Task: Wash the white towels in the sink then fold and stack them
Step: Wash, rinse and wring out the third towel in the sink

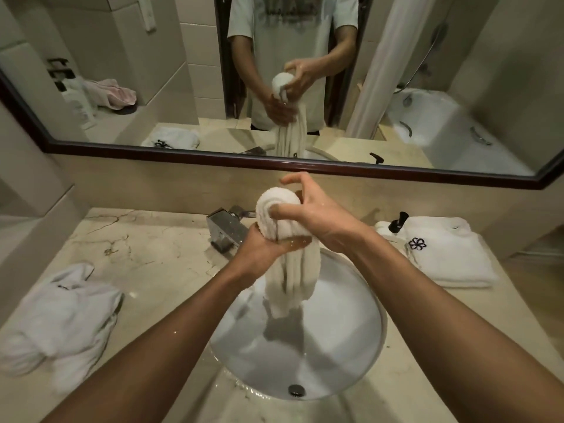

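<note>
Head view: towel point(290, 270) below grip point(274, 239)

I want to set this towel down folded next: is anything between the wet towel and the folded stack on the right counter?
Nothing visible blocks the way. The wrung white towel, held in both the left hand and right hand above the round white sink, has open counter towards the folded white towel stack; only a black pump bottle stands at the stack's rear left corner.

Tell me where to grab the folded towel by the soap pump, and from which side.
Take the folded towel by its thick layered front edge, coming from the sink side. It lies flat on the counter, and the soap pump stands at its back left corner, so a low front pinch probably stays clear.
</note>
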Demonstrator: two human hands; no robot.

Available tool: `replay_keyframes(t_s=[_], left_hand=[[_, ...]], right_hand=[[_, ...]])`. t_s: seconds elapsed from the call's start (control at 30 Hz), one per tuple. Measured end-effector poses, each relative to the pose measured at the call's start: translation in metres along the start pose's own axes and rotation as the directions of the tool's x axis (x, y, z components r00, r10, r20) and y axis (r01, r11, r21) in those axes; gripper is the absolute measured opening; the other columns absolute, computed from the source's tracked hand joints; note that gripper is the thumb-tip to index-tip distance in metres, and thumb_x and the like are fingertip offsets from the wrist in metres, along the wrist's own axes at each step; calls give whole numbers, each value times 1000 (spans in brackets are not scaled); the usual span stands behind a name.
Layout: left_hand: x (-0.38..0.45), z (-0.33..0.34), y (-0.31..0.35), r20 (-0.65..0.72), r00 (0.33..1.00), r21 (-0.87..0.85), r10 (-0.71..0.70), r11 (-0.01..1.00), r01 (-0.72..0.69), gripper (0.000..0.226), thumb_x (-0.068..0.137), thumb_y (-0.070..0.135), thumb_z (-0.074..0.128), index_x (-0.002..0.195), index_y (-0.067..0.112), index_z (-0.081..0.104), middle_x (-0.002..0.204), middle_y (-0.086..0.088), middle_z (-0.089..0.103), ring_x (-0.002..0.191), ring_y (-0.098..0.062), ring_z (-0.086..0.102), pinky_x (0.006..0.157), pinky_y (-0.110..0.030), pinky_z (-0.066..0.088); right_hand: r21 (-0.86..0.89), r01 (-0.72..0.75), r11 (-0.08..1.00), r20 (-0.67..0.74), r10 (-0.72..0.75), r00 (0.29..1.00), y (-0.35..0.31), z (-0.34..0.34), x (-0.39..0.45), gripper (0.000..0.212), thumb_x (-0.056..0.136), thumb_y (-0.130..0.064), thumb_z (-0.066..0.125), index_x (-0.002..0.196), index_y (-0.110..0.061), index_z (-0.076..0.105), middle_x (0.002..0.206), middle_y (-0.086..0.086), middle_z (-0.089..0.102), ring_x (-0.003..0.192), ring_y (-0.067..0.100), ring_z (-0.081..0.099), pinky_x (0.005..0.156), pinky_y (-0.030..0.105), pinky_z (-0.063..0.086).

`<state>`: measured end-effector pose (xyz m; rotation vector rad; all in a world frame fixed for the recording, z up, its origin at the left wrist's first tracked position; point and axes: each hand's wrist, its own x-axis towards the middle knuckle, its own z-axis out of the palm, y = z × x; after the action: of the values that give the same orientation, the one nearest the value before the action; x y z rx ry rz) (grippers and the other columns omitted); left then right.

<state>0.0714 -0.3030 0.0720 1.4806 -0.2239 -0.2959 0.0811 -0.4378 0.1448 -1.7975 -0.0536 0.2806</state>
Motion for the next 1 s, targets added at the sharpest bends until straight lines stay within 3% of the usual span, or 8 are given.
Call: replay_keyframes(t_s=[0.17, 0.27, 0.4, 0.53, 0.63, 0.77, 0.9, 1.0], left_hand=[[9, 7, 9, -124, 984, -224, -128, 970, 98, 32, 84, 11, 73, 114, 8, 67, 106, -16, 74, 99, -34, 72, 89, -51, 57], [11, 5, 16, -131, 977, -252, -170, 958, 133, 30, 87, 7, 71, 116, 4, 66, 107, -16, 74, 98, -31, 73, 89, -48, 58], [7, 15, 17, -96, 978, -41, -184, 983, 181, 20, 89, 11, 71, 109, 13, 69, 103, -7, 76, 98, -23, 73, 86, -38, 59], [1, 22, 17, -110, 939, -458, -327, 855, 244, 28, 95, 17, 60, 120, 6, 66, 113, -18, 72, 105, -33, 70, 92, -48, 56], [-4, 19, 18, -148, 911, -694, -385, 696, 181, 34, 96, 27, 58, 122, 6, 65, 116, -19, 71, 107, -35, 69, 96, -49, 53], [-15, 3, 2, -209, 887, -775, -413, 622, 106, 48, 98, 32, 54, 135, 2, 57, 129, -22, 64, 124, -38, 59, 113, -51, 39], [-43, -24, -27, -291, 793, -802, -535, 588, 103, 49, 103, 34, 46, 138, 1, 53, 127, -26, 64, 121, -38, 60, 111, -50, 40], [-77, -23, -63, -234, 592, -719, -771, 547, 428, 55, 101, 44, 47, 128, -2, 59, 108, -23, 71, 97, -35, 66, 80, -43, 58]], right_hand=[[71, 165, 984, -225, -146, 963, 52, 1, -15, 92, 74, -47, 84, 148, -28, 32, 135, -3, 50, 121, 9, 56, 95, 29, 54], [114, 43, 993, -118, -29, 993, 115, 23, -31, 102, 69, -37, 89, 151, -26, 29, 138, -6, 56, 123, 13, 60, 100, 32, 54], [168, 28, 985, -114, -9, 993, 158, 56, -29, 92, 66, -31, 91, 142, -28, 39, 126, -13, 64, 118, 3, 62, 101, 32, 53], [274, 50, 960, -257, 23, 966, 181, 72, -27, 95, 63, -27, 94, 142, -15, 43, 129, 1, 66, 121, 16, 63, 98, 38, 55], [337, 45, 940, -332, 74, 940, 182, 83, -30, 72, 65, -28, 92, 127, -9, 61, 113, 3, 75, 105, 14, 71, 85, 32, 59], [330, -14, 944, -294, 117, 949, 180, 73, -23, 31, 71, -18, 84, 100, -18, 73, 88, -6, 77, 84, 5, 71, 74, 29, 54], [132, 3, 991, -174, 20, 985, 177, 40, -21, 52, 62, -35, 80, 111, -22, 70, 106, -3, 76, 99, 15, 72, 87, 36, 58], [84, 29, 996, 2, -29, 1000, 163, 28, -13, 48, 67, -18, 78, 115, -17, 69, 109, -6, 75, 102, 10, 71, 87, 26, 56]])
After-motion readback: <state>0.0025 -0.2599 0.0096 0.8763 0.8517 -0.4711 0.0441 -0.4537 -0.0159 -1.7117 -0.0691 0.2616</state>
